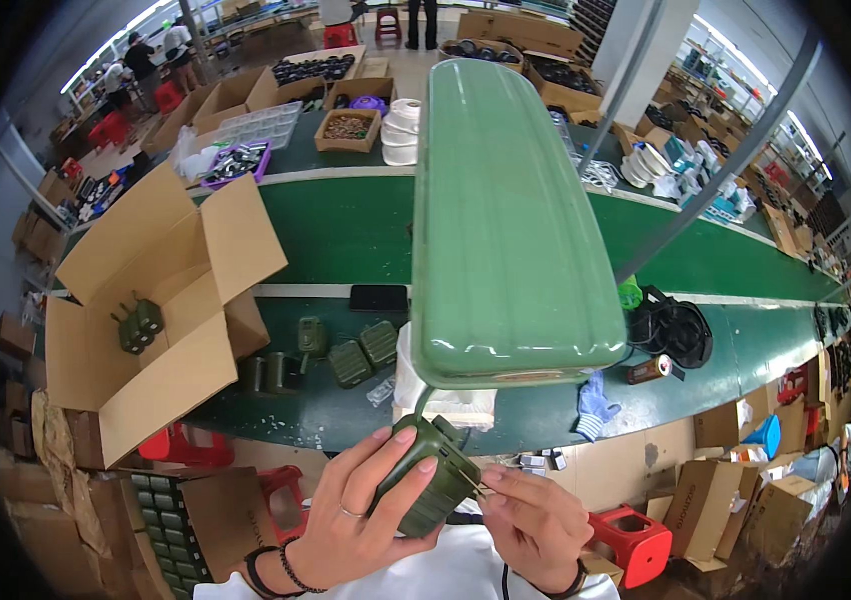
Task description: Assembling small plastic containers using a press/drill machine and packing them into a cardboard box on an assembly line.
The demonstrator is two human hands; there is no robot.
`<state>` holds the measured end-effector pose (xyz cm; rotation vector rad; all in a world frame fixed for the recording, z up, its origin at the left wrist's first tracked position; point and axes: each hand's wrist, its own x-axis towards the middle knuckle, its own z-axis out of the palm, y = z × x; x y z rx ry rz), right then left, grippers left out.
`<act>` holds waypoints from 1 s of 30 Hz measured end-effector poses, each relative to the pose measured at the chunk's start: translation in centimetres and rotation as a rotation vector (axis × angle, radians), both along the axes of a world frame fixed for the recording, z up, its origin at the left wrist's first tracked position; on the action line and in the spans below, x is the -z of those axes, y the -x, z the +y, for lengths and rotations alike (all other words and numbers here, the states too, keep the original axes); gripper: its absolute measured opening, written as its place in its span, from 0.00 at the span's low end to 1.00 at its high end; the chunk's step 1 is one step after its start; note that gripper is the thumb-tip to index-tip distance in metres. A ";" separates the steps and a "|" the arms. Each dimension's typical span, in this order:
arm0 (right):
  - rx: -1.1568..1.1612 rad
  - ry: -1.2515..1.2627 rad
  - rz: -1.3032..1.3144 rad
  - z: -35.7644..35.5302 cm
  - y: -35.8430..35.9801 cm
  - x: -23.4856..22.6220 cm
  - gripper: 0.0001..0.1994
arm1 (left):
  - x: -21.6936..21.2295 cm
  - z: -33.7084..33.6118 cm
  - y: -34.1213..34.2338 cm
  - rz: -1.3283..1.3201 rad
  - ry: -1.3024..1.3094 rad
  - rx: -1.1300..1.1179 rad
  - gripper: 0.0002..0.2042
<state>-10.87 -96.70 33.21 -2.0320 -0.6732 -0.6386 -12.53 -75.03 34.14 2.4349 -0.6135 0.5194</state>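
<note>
My left hand [361, 505] is wrapped round a dark green walkie-talkie-like device [443, 472], with its stubby antenna pointing up and away. The fingers lie across its left side and top. At the device's right edge, my right hand [536, 525] is closed in a pinch on a thin, light-coloured strand [476, 488]; whether it is a wire or a pin I cannot tell. Similar green devices [350, 363] lie on the green table beyond my left hand, and a few more [138, 322] sit inside an open cardboard box [161, 385].
A large green lamp hood [516, 230] hangs over the table before me. Around it are a black phone [379, 298], a blue glove [596, 408], a can [650, 369] and a black bundle [674, 328]. Red stools [632, 545] and cartons stand below; a grey pole [716, 160] slants at right.
</note>
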 end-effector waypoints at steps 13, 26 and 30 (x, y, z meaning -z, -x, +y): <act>-0.137 -0.058 0.083 2.7 -0.4 2.4 0.15 | 1.9 2.5 1.3 0.093 0.005 -0.064 0.39; -0.202 -0.086 0.157 3.7 -0.1 3.3 0.14 | 2.8 3.0 2.8 0.132 0.064 -0.125 0.38; -0.177 -0.118 0.184 3.6 0.0 3.4 0.13 | 3.0 2.8 3.0 0.130 0.052 -0.112 0.39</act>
